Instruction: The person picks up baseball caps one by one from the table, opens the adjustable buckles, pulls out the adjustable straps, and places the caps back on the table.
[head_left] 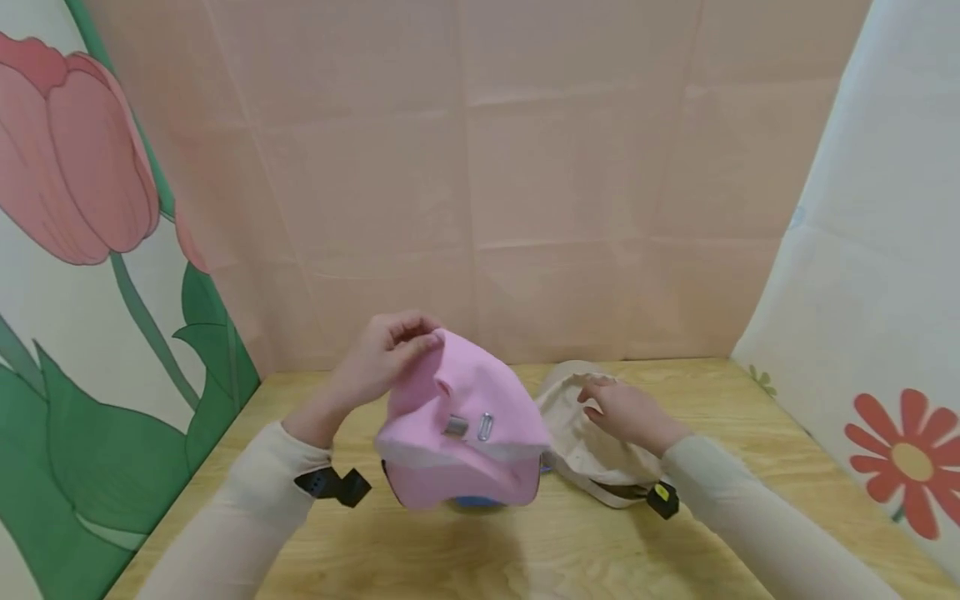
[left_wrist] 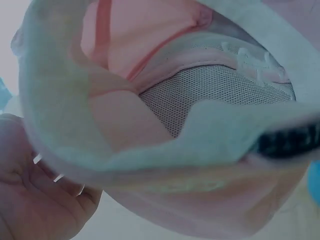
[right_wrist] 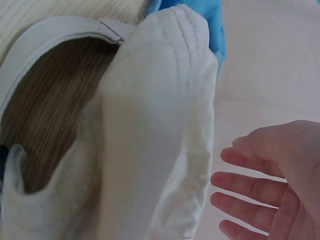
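Observation:
A pink cap [head_left: 480, 400] is raised above the table, its open back and metal strap buckle turned toward me. My left hand [head_left: 386, 358] pinches its upper left edge between thumb and fingers. In the left wrist view, the inside of the pink cap [left_wrist: 120, 122] shows grey mesh, with the left hand [left_wrist: 47, 187] beside its rim. To the right, a beige cap [head_left: 573, 433] lies on the table. My right hand [head_left: 626, 412] hovers over it with loosely bent fingers. In the right wrist view, that right hand [right_wrist: 270, 185] stands apart from the beige cap [right_wrist: 150, 130], holding nothing.
Something blue [head_left: 477, 502] lies on the wooden table [head_left: 360, 550], mostly hidden behind the pink cap. In the right wrist view, blue fabric [right_wrist: 215, 32] shows behind the beige cap. A peach cloth [head_left: 480, 183] hangs at the back, with flower-printed cloths on both sides.

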